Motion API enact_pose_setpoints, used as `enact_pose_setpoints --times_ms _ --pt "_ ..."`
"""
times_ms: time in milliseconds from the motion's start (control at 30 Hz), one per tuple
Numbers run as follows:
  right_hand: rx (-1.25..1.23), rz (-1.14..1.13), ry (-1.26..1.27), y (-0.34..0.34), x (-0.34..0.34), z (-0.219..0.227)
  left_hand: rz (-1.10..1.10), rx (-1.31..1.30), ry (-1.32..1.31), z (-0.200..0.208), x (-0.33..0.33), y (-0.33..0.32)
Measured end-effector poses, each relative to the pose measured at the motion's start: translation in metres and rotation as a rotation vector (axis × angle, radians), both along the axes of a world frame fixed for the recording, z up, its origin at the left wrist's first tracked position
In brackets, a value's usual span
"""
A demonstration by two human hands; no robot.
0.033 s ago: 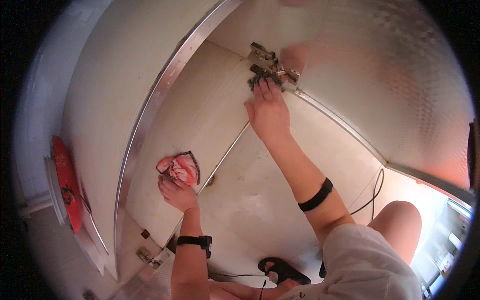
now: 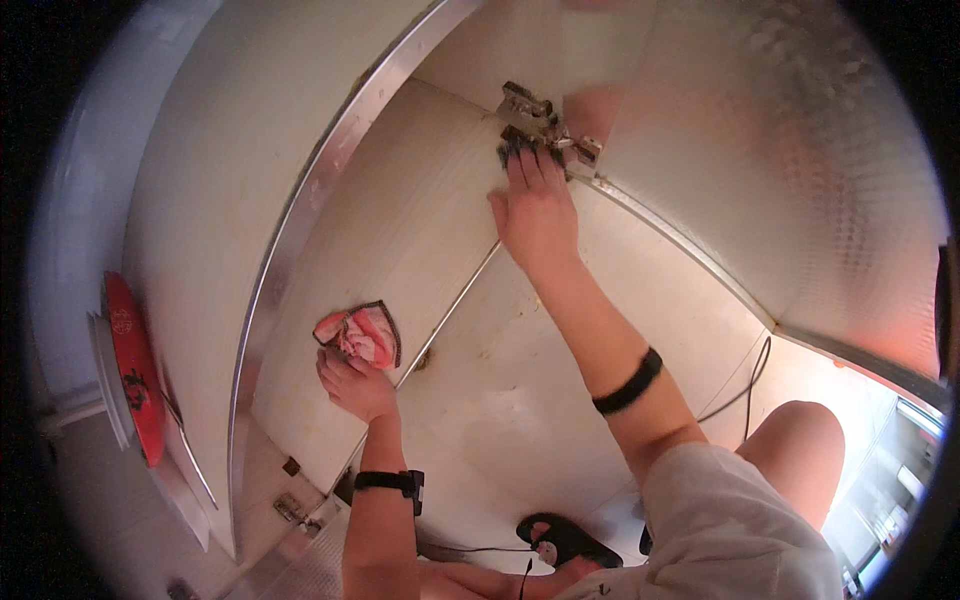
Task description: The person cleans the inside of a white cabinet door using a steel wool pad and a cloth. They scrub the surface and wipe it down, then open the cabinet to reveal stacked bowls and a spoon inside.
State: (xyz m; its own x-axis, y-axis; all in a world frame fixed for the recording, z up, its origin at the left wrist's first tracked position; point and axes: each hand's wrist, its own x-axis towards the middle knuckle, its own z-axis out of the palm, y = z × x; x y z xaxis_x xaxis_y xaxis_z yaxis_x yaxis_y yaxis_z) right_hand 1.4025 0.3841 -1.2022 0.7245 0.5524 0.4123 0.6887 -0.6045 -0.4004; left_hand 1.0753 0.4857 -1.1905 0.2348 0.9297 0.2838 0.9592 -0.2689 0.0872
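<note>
My left hand point(image 2: 352, 382) grips a crumpled pink and red cloth point(image 2: 362, 335) and holds it against a white panel point(image 2: 400, 230). My right hand point(image 2: 535, 215) reaches up along the same panel. Its fingers are stretched out flat, and the tips rest on a metal hinge bracket point(image 2: 532, 112) where the panel meets a shiny textured metal door point(image 2: 780, 170). Something dark point(image 2: 512, 152) sits under the fingertips; I cannot tell whether it is a rag or part of the bracket. A black band circles my right forearm, and a black watch is on my left wrist.
A metal trim strip point(image 2: 300, 240) edges the panel on the left. A red round object point(image 2: 130, 370) leans at the far left. A black sandal point(image 2: 565, 540) and my bare knee point(image 2: 800, 450) are below, on the white floor. A thin dark cable point(image 2: 745, 380) runs there.
</note>
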Motion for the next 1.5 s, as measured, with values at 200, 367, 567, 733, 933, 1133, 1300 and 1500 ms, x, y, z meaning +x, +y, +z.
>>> enact_pose_setpoints --times_ms 200,367,567,733,933,1133,1300,1500 --pt "-0.129 0.078 0.107 -0.016 -0.016 0.012 0.067 -0.036 0.027 -0.002 0.005 -0.006" --pt "0.013 0.368 0.114 0.001 -0.020 0.001 0.070 -0.065 0.024 -0.021 0.008 -0.015" --pt "0.049 0.183 0.048 0.156 0.009 -0.046 0.023 -0.057 0.045 -0.044 0.012 -0.013" --pt "0.159 1.014 0.062 0.146 -0.113 -0.045 0.072 -0.059 0.070 -0.036 0.001 -0.012" --pt "-0.139 0.618 0.101 0.191 0.003 -0.015 0.028 -0.046 0.019 -0.035 -0.002 0.003" --pt "-0.132 0.890 0.255 0.154 -0.085 -0.042 0.001 -0.027 0.014 -0.043 -0.009 0.005" --pt "-0.093 0.731 -0.023 0.131 -0.048 -0.054 0.077 -0.090 0.046 -0.058 -0.007 -0.006" --pt "-0.087 0.781 0.053 0.114 -0.074 -0.058 0.075 -0.090 0.034 -0.058 -0.014 -0.019"
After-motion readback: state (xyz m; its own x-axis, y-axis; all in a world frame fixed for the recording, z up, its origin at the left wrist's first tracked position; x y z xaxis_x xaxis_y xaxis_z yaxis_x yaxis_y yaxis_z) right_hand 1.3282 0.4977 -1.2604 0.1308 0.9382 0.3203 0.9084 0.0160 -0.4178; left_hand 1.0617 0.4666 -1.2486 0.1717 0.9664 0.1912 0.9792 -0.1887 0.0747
